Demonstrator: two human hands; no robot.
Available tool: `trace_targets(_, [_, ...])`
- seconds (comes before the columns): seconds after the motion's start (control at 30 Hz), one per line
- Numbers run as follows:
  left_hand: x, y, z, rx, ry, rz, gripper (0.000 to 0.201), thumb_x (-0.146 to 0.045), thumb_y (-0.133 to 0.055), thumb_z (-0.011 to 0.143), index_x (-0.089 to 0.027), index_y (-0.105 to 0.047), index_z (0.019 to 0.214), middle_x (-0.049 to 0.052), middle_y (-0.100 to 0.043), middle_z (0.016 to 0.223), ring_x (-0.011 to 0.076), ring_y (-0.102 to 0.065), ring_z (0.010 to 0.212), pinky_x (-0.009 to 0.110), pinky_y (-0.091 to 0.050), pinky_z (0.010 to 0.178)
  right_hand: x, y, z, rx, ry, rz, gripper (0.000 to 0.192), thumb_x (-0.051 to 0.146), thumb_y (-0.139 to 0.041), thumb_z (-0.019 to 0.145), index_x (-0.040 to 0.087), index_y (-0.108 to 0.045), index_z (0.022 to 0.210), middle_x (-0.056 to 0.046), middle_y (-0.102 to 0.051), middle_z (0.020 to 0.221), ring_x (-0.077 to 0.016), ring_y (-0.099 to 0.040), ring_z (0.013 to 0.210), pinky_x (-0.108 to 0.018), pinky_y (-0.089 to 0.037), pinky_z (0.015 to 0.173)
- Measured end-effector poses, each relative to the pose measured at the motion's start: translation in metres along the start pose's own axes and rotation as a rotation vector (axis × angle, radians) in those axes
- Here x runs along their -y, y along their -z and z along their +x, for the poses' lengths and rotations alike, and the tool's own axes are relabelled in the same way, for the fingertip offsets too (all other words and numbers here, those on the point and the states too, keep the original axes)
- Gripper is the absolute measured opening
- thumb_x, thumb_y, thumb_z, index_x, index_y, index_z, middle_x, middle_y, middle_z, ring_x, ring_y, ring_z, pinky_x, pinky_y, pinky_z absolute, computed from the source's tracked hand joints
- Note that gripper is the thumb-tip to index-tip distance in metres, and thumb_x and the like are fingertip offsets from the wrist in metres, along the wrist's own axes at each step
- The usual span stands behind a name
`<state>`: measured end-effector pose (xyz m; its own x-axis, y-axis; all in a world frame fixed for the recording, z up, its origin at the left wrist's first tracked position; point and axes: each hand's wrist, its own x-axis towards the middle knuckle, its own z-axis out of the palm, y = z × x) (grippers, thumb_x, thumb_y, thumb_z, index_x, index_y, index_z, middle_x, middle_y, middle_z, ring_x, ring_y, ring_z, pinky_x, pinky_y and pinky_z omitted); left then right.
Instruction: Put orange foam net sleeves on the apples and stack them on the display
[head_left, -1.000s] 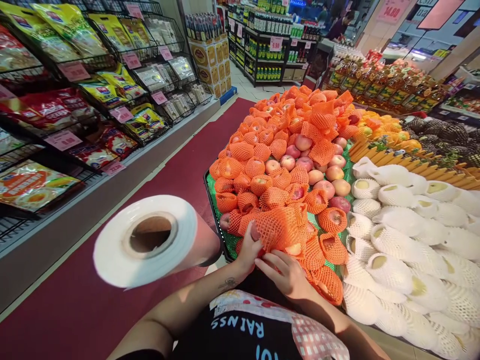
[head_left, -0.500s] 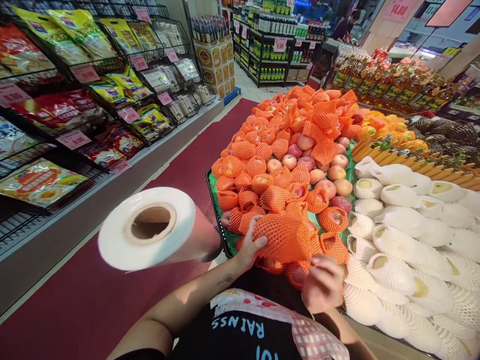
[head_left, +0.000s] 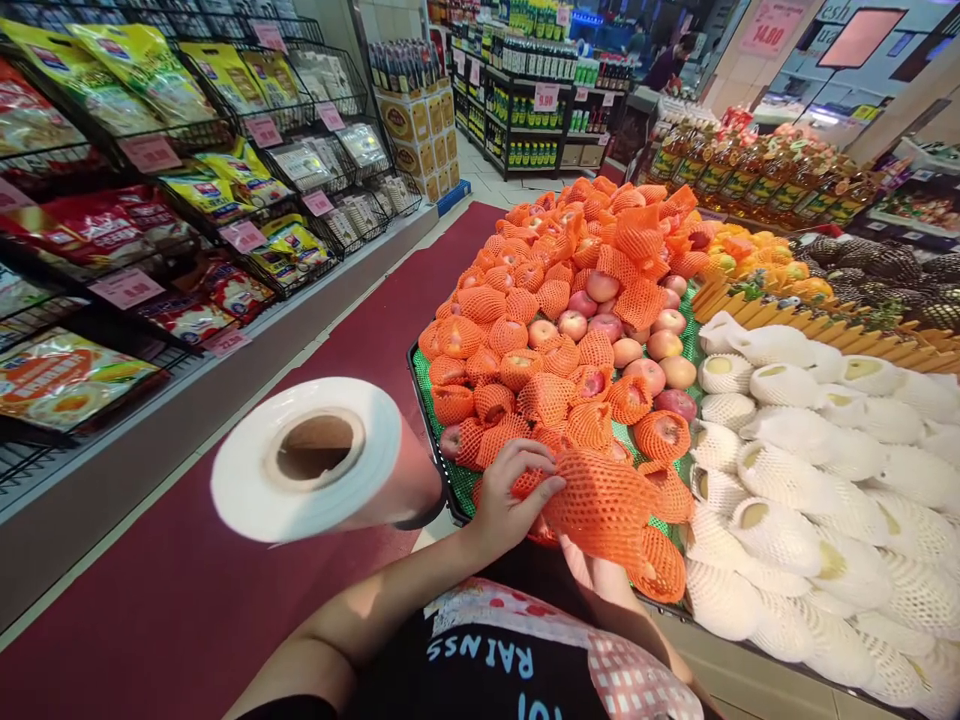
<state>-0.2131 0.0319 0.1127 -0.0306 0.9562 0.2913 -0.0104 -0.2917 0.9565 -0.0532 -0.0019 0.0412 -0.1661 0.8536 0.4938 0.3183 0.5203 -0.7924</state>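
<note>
One orange foam net [head_left: 600,500], stretched wide and diamond-meshed, lies bunched at the near edge of the apple pile [head_left: 570,300], over the green tray mat [head_left: 435,400]. The left hand [head_left: 510,495] rests on its left side, fingers spread and curled onto the mesh. The right hand [head_left: 600,575] sits mostly hidden under the net, palm up; whether it grips cannot be told. A plastic roll [head_left: 322,460] hangs just left

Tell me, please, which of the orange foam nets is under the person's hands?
It is the large orange net at the near edge of the apple pile; the left hand rests on it, whereas the other nets lie untouched farther back.
</note>
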Motion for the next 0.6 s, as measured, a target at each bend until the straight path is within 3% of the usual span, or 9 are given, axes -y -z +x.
trace_targets(0.07, [0.004,-0.004,-0.003,-0.040,0.126,-0.235,0.030,-0.049,-0.072,0.088,-0.021,-0.062,0.081,0.001,-0.061,0.081,0.0170,-0.058,0.078,0.029,-0.047,0.076,0.000,0.000,0.004,-0.030,-0.052,0.092,0.056,0.038,-0.006,0.107,0.041,-0.017,0.162,-0.008,-0.076,0.119,-0.0249,-0.076,0.093,-0.045,-0.065,0.075])
trace_targets(0.17, [0.015,-0.010,-0.005,-0.071,0.368,-0.569,0.043,-0.060,-0.074,0.081,-0.022,-0.055,0.087,-0.005,-0.051,0.070,0.0118,-0.049,0.064,0.024,-0.043,0.065,0.004,0.002,0.012,-0.066,-0.222,0.342,0.069,0.052,0.003,0.102,0.032,-0.027,0.161,-0.013,-0.077,0.115,-0.0265,-0.076,0.098,-0.047,-0.064,0.083])
trace_targets(0.3, [0.032,-0.019,0.000,-0.006,0.536,-0.695,0.049,-0.060,-0.079,0.075,-0.022,-0.051,0.088,-0.007,-0.051,0.069,0.0101,-0.048,0.059,0.022,-0.040,0.059,0.005,0.001,0.016,-0.097,-0.340,0.573,0.087,0.067,0.012,0.093,0.030,-0.033,0.158,-0.016,-0.075,0.120,-0.0289,-0.075,0.104,-0.051,-0.061,0.090])
trace_targets(0.47, [0.045,-0.021,0.003,0.024,0.443,-0.423,0.039,-0.056,-0.069,0.084,-0.023,-0.049,0.087,-0.005,-0.051,0.069,0.0119,-0.048,0.061,0.024,-0.040,0.059,0.000,0.001,0.004,-0.093,-0.405,0.519,0.090,0.068,0.010,0.093,0.028,-0.039,0.157,-0.015,-0.075,0.120,-0.0262,-0.072,0.115,-0.049,-0.061,0.092])
trace_targets(0.53, [0.042,-0.014,0.000,0.090,0.306,-0.225,0.029,-0.042,-0.067,0.086,-0.022,-0.053,0.102,0.001,-0.062,0.089,0.0161,-0.058,0.076,0.028,-0.048,0.069,-0.001,0.006,-0.003,-0.116,-0.469,0.446,0.089,0.068,0.010,0.093,0.029,-0.040,0.156,-0.013,-0.078,0.116,-0.0257,-0.074,0.111,-0.047,-0.062,0.087])
trace_targets(0.6, [0.036,-0.005,-0.004,0.251,0.104,-0.072,0.054,-0.027,-0.069,0.080,-0.022,-0.049,0.130,0.012,-0.061,0.126,0.0252,-0.062,0.109,0.039,-0.051,0.093,-0.003,0.013,-0.009,-0.113,-0.529,0.413,0.084,0.065,0.008,0.096,0.034,-0.044,0.154,-0.009,-0.079,0.113,-0.0255,-0.077,0.104,-0.045,-0.064,0.083])
